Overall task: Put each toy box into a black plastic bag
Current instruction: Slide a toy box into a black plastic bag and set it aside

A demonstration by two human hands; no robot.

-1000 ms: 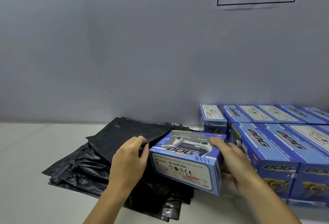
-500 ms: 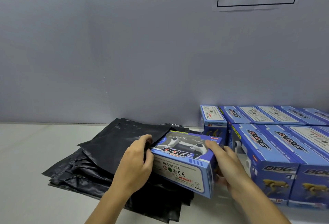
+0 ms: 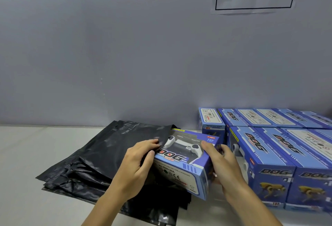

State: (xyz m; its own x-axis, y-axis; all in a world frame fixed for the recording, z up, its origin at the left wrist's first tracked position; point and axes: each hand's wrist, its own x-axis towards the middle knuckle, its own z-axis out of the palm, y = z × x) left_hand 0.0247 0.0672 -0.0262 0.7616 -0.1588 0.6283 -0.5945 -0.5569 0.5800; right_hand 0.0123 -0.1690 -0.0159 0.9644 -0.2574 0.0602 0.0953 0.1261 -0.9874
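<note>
A blue cardboard toy box sits half inside a black plastic bag, held between two bare hands.

Left of the left hand (image 3: 138, 164) lies a flat stack of glossy black plastic bags (image 3: 75, 170) on the pale table (image 3: 23, 154). That hand pinches the mouth edge of the top black plastic bag (image 3: 129, 137), which is lifted over the near left corner of the blue cardboard toy box (image 3: 186, 161). The box is tilted, its left end seemingly just inside the bag opening, though the dark film hides how far. The right hand (image 3: 224, 168) grips the box's right end. Right of that hand, just beside it, stand rows of matching blue toy boxes (image 3: 280, 154) against the grey wall (image 3: 125, 46).
</note>
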